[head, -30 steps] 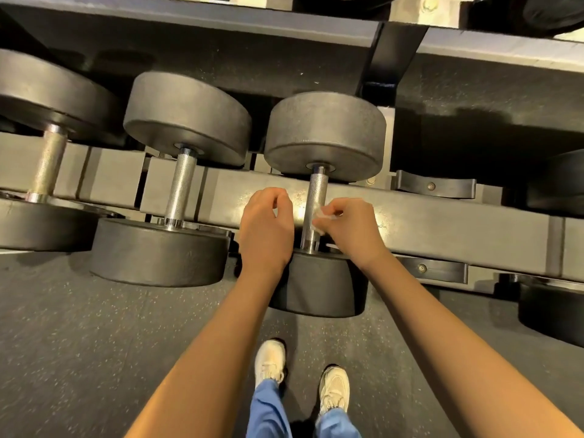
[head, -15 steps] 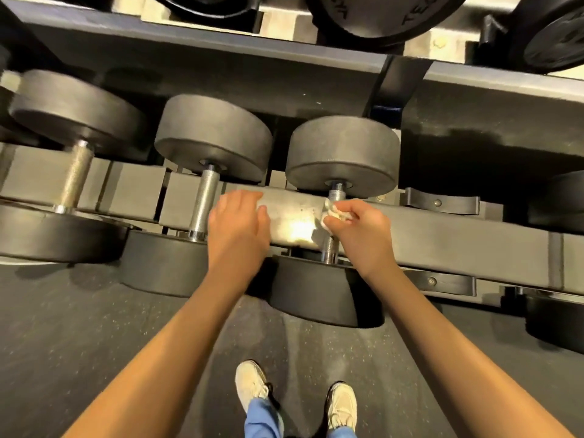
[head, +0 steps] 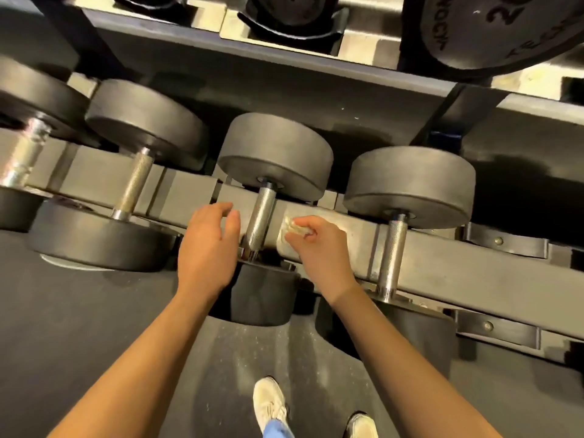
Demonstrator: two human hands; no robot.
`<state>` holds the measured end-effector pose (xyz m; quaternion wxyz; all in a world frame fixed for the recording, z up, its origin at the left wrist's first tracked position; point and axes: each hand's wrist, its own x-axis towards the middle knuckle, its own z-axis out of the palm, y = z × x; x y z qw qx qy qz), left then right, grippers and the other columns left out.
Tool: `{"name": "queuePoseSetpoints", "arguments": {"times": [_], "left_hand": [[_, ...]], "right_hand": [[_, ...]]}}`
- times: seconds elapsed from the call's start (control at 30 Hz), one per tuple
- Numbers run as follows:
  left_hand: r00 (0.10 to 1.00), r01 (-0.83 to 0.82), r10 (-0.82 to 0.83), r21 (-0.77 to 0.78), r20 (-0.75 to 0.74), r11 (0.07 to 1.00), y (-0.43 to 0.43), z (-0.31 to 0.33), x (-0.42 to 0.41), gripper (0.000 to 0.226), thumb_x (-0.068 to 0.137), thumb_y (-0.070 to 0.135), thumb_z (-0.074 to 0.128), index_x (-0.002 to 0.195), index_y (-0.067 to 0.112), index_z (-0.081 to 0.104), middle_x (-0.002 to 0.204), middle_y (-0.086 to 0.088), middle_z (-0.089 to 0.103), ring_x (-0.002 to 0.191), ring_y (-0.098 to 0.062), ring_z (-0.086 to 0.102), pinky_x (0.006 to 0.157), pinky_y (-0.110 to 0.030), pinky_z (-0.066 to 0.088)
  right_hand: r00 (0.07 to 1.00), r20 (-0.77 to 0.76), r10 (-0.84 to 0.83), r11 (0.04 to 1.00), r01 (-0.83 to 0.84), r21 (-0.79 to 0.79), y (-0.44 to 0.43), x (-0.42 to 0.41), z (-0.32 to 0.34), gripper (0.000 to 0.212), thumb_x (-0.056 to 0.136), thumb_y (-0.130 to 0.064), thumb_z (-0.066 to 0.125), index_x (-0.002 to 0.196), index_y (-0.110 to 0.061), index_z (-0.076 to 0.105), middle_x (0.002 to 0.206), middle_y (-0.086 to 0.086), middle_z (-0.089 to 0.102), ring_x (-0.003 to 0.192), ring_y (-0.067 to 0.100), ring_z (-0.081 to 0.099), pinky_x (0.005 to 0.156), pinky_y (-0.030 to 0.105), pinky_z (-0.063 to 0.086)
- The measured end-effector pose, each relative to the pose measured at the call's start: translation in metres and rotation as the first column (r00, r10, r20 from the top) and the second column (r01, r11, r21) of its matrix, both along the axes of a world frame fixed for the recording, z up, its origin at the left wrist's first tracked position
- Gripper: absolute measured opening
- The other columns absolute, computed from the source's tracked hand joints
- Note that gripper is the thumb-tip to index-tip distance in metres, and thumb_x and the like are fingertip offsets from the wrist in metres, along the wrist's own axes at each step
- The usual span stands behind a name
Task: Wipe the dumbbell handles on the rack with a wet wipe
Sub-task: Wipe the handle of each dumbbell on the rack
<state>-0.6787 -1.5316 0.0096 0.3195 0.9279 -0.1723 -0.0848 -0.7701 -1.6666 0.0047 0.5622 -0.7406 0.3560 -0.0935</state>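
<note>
The right hand (head: 319, 248) is pinching a crumpled wipe (head: 289, 227) between thumb and curled fingers, holding it over the rack (head: 442, 251) rail, just right of the middle handle (head: 261, 216). The left hand (head: 207, 245) is hovering just left of that handle, fingers loosely spread, gripping nothing. A second handle (head: 392, 251) is resting on the rack, right of the right wrist.
</note>
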Motion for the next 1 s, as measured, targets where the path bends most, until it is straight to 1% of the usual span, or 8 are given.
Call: {"name": "queuePoseSetpoints", "arguments": {"times": [0.1,0.27,0.33,0.53,0.7,0.8,0.9,1.0], "left_hand": [[0.999,0.007,-0.006,-0.019,0.046,1.0,0.0,-0.002,-0.001,0.037,0.101,0.034,0.037,0.128,0.018,0.054,0.125,0.002,0.057,0.115,-0.007,0.046,0.092,-0.022,0.033],[0.999,-0.017,0.019,-0.047,0.041,0.999,-0.001,-0.001,-0.001,0.038,0.1,0.033,0.036,0.131,0.019,0.054,0.127,0.003,0.057,0.12,-0.008,0.046,0.096,-0.024,0.034],[0.999,-0.015,0.018,-0.068,0.034,0.998,-0.001,0.001,-0.002,0.037,0.101,0.032,0.037,0.129,0.018,0.056,0.126,0.003,0.058,0.119,-0.008,0.047,0.095,-0.024,0.034],[1.0,-0.012,0.015,-0.119,0.025,0.993,0.0,0.004,-0.004,0.044,0.096,0.036,0.032,0.126,0.017,0.058,0.121,0.003,0.06,0.115,-0.008,0.049,0.095,-0.026,0.038],[0.998,-0.044,0.049,-0.144,0.032,0.989,0.0,0.004,-0.005,0.043,0.097,0.034,0.031,0.124,0.015,0.059,0.117,0.003,0.06,0.111,-0.007,0.049,0.091,-0.023,0.036],[0.997,-0.067,0.073,-0.141,0.031,0.988,-0.001,0.003,-0.005,0.043,0.097,0.034,0.03,0.124,0.016,0.058,0.116,0.004,0.06,0.109,-0.003,0.047,0.09,-0.022,0.035],[0.996,-0.08,0.085,-0.143,0.027,0.986,0.0,0.002,-0.005,0.042,0.098,0.034,0.03,0.125,0.017,0.058,0.115,0.006,0.059,0.105,0.002,0.044,0.088,-0.019,0.032],[0.996,-0.085,0.09,-0.149,0.026,0.985,0.0,0.001,-0.005,0.04,0.099,0.032,0.031,0.124,0.017,0.058,0.115,0.007,0.059,0.104,0.003,0.043,0.087,-0.018,0.031]], "right_hand": [[0.999,0.01,-0.046,0.999,0.046,-0.003,0.01,0.028,-0.007,0.01,0.088,-0.01,0.062,0.095,-0.01,0.069,0.084,0.0,0.063,0.078,0.012,0.057,0.07,0.022,0.046],[0.969,0.102,-0.227,0.974,0.225,0.031,0.014,0.067,-0.018,0.017,0.084,-0.004,0.061,0.099,-0.008,0.069,0.073,-0.009,0.06,0.064,-0.005,0.055,0.054,0.005,0.039],[0.953,0.151,-0.264,0.964,0.264,0.023,0.011,0.074,-0.019,0.014,0.084,-0.002,0.059,0.091,-0.003,0.072,0.071,-0.012,0.062,0.071,0.006,0.056,0.057,0.009,0.039],[0.995,0.078,-0.058,0.989,0.068,-0.134,0.01,0.065,-0.029,0.028,0.087,-0.007,0.058,0.059,-0.009,0.058,0.058,0.0,0.048,0.056,0.009,0.043,0.057,0.022,0.031],[0.966,-0.092,0.243,0.97,-0.241,0.031,0.016,0.034,-0.04,0.007,0.08,-0.006,0.071,0.083,-0.013,0.073,0.072,-0.015,0.06,0.07,0.0,0.055,0.071,0.018,0.041],[0.994,-0.027,0.107,0.994,-0.107,-0.033,0.007,0.049,-0.042,0.009,0.082,-0.011,0.069,0.09,-0.014,0.073,0.08,-0.009,0.063,0.075,0.002,0.059,0.069,0.02,0.048],[0.997,0.063,-0.034,0.984,0.045,-0.173,0.003,0.064,-0.037,0.016,0.085,-0.013,0.067,0.099,-0.008,0.074,0.096,0.003,0.065,0.074,-0.005,0.055,0.064,0.002,0.039],[0.994,0.026,0.104,0.977,-0.097,-0.193,0.01,0.054,-0.036,0.01,0.084,-0.012,0.069,0.091,-0.007,0.074,0.085,-0.005,0.059,0.075,0.002,0.054,0.068,0.005,0.037]]}}
